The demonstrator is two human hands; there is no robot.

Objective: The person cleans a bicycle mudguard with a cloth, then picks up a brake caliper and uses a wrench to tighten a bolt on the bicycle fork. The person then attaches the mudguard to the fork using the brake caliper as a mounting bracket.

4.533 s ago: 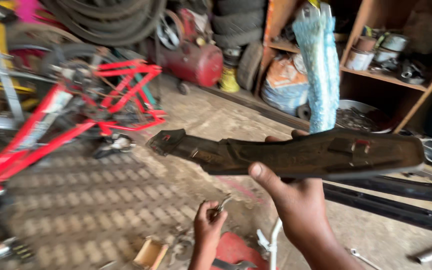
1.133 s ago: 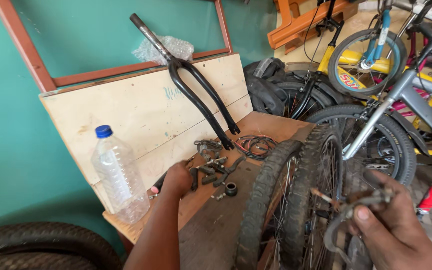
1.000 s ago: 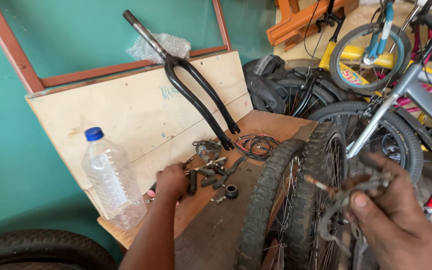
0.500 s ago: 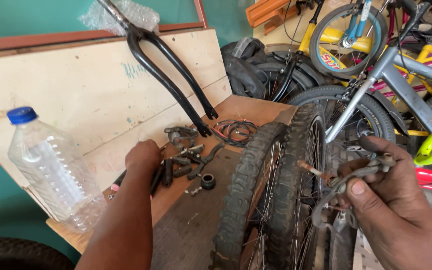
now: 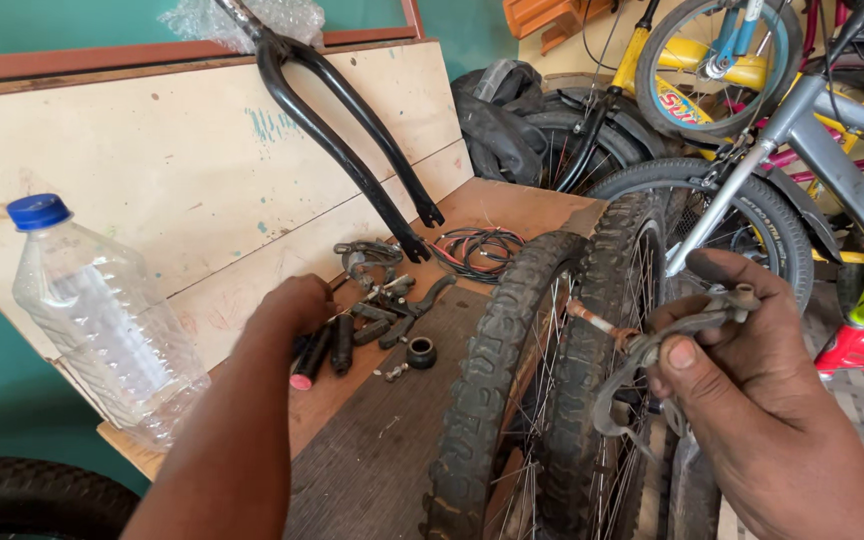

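a view down over a wooden worktop (image 5: 392,470) in a bicycle shop. the left hand (image 5: 292,305) reaches into a pile of small dark parts (image 5: 377,310) near the worktop's back edge; seen from behind, its fingers are hidden, so whether it grips anything cannot be told. a black grip with a pink end (image 5: 310,358) lies just below the hand, and a dark ring (image 5: 421,352) sits beside the pile.

the right hand (image 5: 752,370) is clenched around a metal brake caliper (image 5: 652,365), held up in front of two knobby wheels (image 5: 552,380) that stand on the worktop's right side. the caliper's lower arm is partly lost against the spokes.

a clear bottle with a blue cap (image 5: 102,320) stands at the left. a black fork (image 5: 342,130) leans on a pale board (image 5: 152,180), its top cut off by the frame. a coil of cable (image 5: 480,248) lies by the fork's tips. bicycles (image 5: 802,120) crowd the right, only partly in view. a tyre (image 5: 32,495) shows at the lower left corner.
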